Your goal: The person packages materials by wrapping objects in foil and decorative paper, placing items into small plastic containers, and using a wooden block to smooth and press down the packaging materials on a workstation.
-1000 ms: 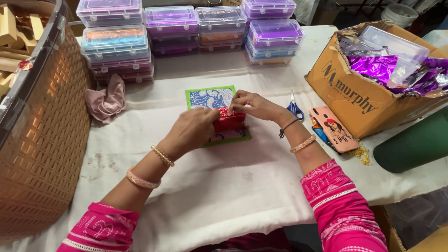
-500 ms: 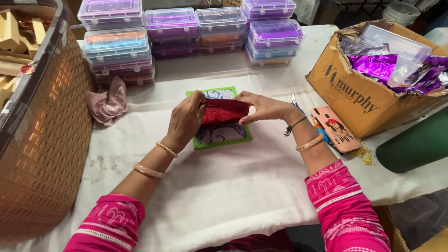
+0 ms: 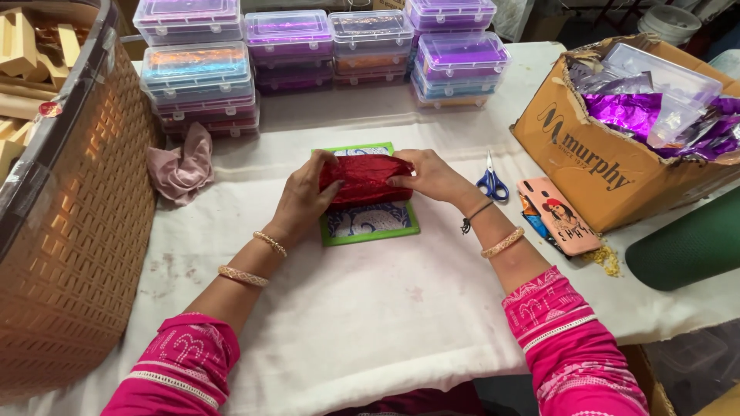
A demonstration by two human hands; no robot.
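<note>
Red shiny foil-wrapped packet [image 3: 365, 180] is lying across the upper part of a green-bordered rectangular card with a blue pattern [image 3: 370, 222], at the middle of the white cloth-covered counter [image 3: 370, 323]. Left hand [image 3: 304, 199] is gripping its left end, fingers curled closed on the foil; right hand [image 3: 432, 176] is pinching the right end likewise. Blue-handled scissors [image 3: 491, 183] are lying just beside the right wrist, with stacked clear plastic lidded boxes [image 3: 308, 50] sitting behind.
</note>
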